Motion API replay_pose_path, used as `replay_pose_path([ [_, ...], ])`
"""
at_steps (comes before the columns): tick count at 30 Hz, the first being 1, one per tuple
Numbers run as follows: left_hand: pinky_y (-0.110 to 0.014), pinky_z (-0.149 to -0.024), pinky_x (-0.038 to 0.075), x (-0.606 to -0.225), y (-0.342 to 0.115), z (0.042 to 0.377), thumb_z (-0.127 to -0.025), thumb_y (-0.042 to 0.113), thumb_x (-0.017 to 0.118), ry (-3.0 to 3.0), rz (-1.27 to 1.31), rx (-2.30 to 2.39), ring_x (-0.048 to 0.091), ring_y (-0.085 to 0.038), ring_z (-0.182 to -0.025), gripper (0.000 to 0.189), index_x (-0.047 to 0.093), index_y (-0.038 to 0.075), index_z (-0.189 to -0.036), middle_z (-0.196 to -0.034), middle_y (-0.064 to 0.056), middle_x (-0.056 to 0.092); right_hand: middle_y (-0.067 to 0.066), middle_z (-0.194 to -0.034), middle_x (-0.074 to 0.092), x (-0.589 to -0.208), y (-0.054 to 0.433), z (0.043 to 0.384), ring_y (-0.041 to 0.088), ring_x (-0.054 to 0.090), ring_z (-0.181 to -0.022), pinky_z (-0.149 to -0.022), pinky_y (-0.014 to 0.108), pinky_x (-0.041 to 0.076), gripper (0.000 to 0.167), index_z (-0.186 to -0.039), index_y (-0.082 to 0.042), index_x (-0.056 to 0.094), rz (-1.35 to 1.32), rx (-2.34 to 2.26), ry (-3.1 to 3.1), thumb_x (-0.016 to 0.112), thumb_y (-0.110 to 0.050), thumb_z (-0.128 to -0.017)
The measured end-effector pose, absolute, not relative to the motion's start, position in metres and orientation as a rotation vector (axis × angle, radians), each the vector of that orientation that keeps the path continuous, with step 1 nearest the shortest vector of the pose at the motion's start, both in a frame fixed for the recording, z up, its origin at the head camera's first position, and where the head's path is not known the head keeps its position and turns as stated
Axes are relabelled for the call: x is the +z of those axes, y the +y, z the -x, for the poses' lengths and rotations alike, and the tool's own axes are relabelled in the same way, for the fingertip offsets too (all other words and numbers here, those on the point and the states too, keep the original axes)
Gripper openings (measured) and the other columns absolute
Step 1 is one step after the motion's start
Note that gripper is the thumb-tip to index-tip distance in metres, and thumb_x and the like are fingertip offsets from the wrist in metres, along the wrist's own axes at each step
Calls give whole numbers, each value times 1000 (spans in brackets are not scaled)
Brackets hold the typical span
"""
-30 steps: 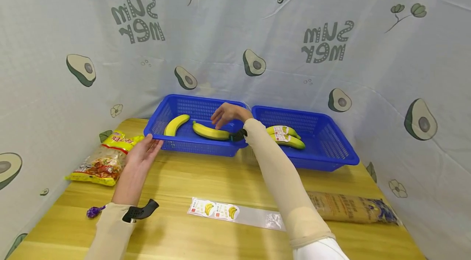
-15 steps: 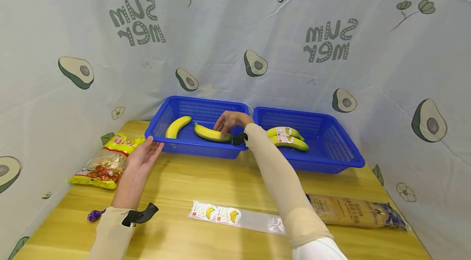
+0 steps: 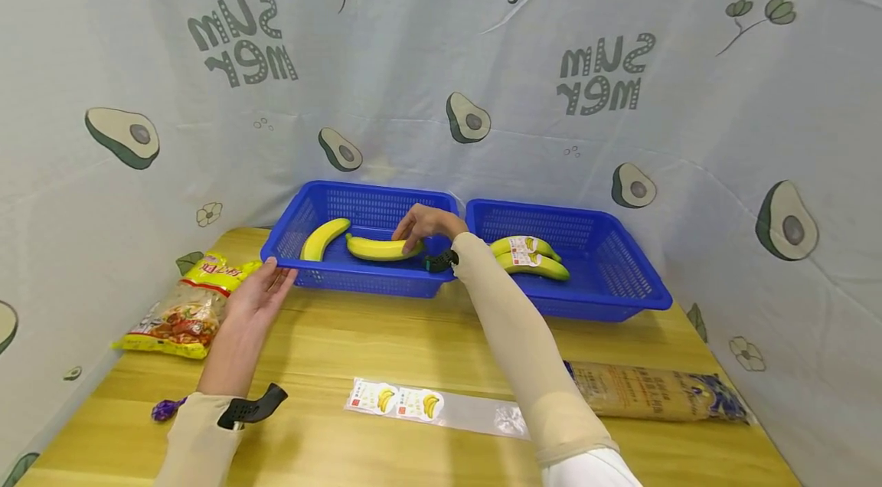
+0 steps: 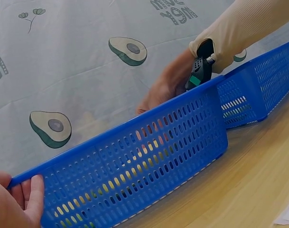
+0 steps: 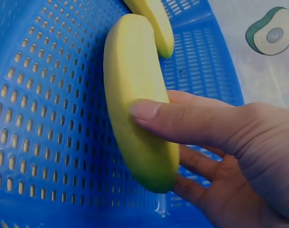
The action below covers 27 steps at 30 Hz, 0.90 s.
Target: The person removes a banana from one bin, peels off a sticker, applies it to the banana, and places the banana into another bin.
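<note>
In the head view my right hand (image 3: 429,223) is inside the left blue plastic basket (image 3: 358,277) and pinches a yellow banana (image 3: 375,249) near its right end. The right wrist view shows the thumb on top of that banana (image 5: 135,85) and the fingers along its far side. A second banana (image 3: 324,239) lies at the basket's left end. My left hand (image 3: 258,292) holds the same basket by its front left corner. In the left wrist view, its fingers (image 4: 36,194) curl over the rim against the perforated wall.
Right of it stands another blue basket (image 3: 620,309) with labelled bananas (image 3: 530,263). A strip of banana stickers (image 3: 413,404) lies on the wooden table (image 3: 331,334). A yellow food bag (image 3: 182,311) is at left, a long brown packet (image 3: 654,393) at right, a purple-wrapped item (image 3: 165,410) front left.
My right hand has come down from above the banana and taken hold of it. The left hand stays on the basket rim. The head view has shifted slightly.
</note>
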<state>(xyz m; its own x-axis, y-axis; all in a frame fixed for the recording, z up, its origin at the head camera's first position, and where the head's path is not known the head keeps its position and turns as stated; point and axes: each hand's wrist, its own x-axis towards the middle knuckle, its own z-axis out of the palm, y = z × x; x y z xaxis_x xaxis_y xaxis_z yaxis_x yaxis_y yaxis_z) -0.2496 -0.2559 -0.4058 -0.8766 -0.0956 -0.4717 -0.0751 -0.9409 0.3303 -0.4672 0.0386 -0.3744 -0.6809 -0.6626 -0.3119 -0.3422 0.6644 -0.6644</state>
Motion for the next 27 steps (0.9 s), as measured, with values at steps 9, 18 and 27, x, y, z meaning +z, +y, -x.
replay_pose_path([
  [9,-31,-117,47,-404,-252,250,-104,-3,63,-514,-837,-2947,58,-16,-115,56,49,19,-154,-121,-6,55,17,-133,74,-367,52,461,32,69,-128,-106,41,60,33,-124,1,79,818,-916,2349,83,3,-92],
  [18,-31,-115,48,-402,-254,247,-103,-2,64,-477,-871,-2947,62,-17,-105,47,54,18,-145,-115,-7,57,18,-133,74,-353,57,455,30,73,-120,-100,39,63,37,-130,3,75,879,-1027,2313,82,2,-94],
  [27,-28,-117,46,-401,-254,246,-104,-1,62,-447,-863,-2990,63,-18,-98,50,49,22,-147,-115,-6,54,20,-130,74,-334,67,439,31,74,-118,-97,37,64,38,-132,5,73,954,-1088,2337,80,3,-95],
])
